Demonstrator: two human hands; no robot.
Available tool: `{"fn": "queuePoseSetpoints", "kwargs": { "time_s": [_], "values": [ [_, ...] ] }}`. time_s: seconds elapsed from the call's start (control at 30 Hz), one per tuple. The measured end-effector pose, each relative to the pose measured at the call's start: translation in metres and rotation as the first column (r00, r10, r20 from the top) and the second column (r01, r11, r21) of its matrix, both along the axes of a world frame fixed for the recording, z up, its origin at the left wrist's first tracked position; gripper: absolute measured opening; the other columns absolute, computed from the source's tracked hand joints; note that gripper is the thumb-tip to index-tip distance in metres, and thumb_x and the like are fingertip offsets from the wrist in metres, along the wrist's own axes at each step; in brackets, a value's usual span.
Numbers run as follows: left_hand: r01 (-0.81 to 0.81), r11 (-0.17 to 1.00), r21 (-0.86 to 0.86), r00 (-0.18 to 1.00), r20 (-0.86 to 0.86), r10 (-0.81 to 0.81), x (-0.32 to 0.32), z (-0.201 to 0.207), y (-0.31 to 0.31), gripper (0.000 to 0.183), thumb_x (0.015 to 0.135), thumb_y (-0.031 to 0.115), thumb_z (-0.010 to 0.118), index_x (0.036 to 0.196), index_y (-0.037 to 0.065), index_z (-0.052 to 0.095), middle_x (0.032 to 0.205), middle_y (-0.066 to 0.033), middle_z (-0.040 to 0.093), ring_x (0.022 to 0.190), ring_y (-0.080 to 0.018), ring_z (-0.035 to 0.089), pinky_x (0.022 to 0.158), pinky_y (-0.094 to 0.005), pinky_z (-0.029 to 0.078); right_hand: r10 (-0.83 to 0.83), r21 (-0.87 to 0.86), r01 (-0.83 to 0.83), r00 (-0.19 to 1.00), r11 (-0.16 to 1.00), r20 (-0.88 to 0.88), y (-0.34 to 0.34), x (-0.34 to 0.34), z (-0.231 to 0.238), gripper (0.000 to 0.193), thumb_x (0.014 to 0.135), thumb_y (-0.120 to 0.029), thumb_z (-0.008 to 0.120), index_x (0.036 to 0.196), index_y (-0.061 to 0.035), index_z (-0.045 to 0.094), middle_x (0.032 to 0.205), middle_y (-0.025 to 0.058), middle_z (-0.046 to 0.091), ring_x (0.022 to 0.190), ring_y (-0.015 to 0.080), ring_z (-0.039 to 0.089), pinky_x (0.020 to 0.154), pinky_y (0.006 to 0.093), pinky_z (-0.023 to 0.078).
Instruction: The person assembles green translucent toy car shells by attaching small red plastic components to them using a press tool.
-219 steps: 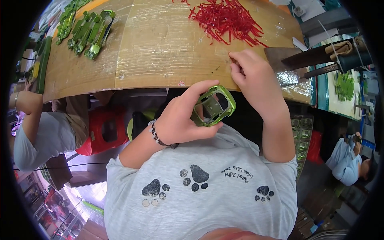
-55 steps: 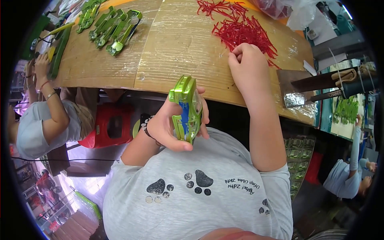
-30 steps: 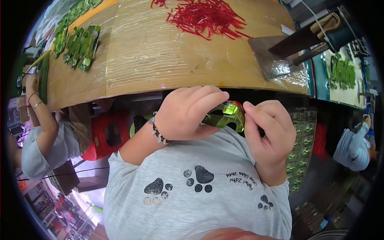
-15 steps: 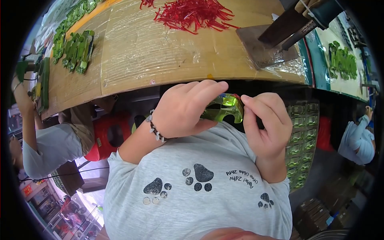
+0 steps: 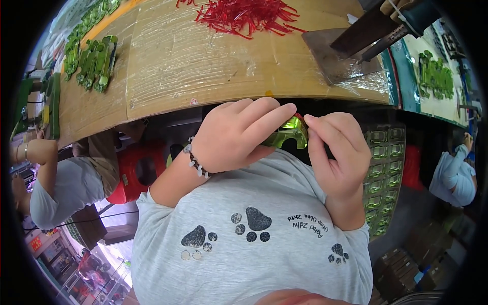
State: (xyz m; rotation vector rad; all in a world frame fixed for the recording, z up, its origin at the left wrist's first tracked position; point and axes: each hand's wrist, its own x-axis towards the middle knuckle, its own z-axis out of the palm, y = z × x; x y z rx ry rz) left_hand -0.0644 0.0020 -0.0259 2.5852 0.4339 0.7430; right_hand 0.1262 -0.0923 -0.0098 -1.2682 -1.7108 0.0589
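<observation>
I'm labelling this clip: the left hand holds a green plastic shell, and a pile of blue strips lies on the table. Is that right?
Not quite: the pile of strips on the table is red, not blue, as the head view shows. The left hand does hold a green plastic shell.

place: workshop, small-parts assembly | film-covered workbench [image 5: 178, 66] with heaped red strips [image 5: 246, 16] and rows of green plastic parts [image 5: 96, 63] | dark-handled tool [image 5: 416, 19] over metal plate [image 5: 328, 58] | second bench [image 5: 429, 108] with more green parts [image 5: 435, 76] | two co-workers [image 5: 68, 188] in pale tops | stacked brown boxes [image 5: 401, 269] on floor
</observation>
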Motion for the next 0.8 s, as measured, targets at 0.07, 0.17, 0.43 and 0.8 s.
{"fn": "queuePoseSetpoints", "kwargs": {
  "time_s": [0.07,0.17,0.43,0.8],
  "values": [
    [0.004,0.999,0.038,0.999,-0.033,-0.002,0.0,-0.002,0.001,0.074,0.051,0.009,0.081,0.121,0.005,0.056,0.102,-0.0113,0.063,0.085,-0.0289,0.065,0.069,-0.0349,0.052,-0.03,-0.034,0.03,1.0,0.999,-0.002,0.001,-0.003,0.0,0.027,0.067,0.013,0.066,0.092,0.003,0.066,0.08,0.0106,0.06,0.068,0.0257,0.058,0.062,0.0325,0.047],
    [0.008,0.994,0.11,0.998,-0.059,-0.001,0.001,-0.005,0.002,0.075,0.05,0.011,0.082,0.12,0.005,0.057,0.103,-0.0113,0.063,0.085,-0.0292,0.064,0.07,-0.0349,0.052,-0.125,-0.28,0.055,0.963,0.959,-0.239,-0.002,-0.004,0.001,0.019,0.075,0.015,0.064,0.089,0.0021,0.061,0.083,0.0111,0.061,0.075,0.0204,0.062,0.064,0.0268,0.049],
    [0.231,0.855,-0.465,0.972,0.148,-0.182,0.003,-0.003,-0.003,0.079,0.059,0.011,0.08,0.13,0.006,0.047,0.106,-0.0126,0.063,0.074,-0.0235,0.065,0.063,-0.0308,0.053,0.196,0.042,-0.211,0.79,0.977,-0.581,-0.006,-0.006,-0.008,0.024,0.081,0.015,0.065,0.097,0.0004,0.056,0.101,0.0206,0.066,0.095,0.0291,0.067,0.081,0.0345,0.056],
    [0.357,0.738,-0.573,0.925,0.328,-0.193,0.009,-0.015,-0.006,0.078,0.064,0.012,0.081,0.133,0.007,0.044,0.109,-0.0082,0.063,0.072,-0.0179,0.064,0.061,-0.0281,0.052,0.306,0.215,-0.256,0.919,0.943,-0.248,0.001,0.008,-0.016,0.021,0.083,0.004,0.066,0.102,0.0026,0.058,0.096,0.0224,0.067,0.091,0.0378,0.067,0.076,0.0411,0.057]
  ]
}}
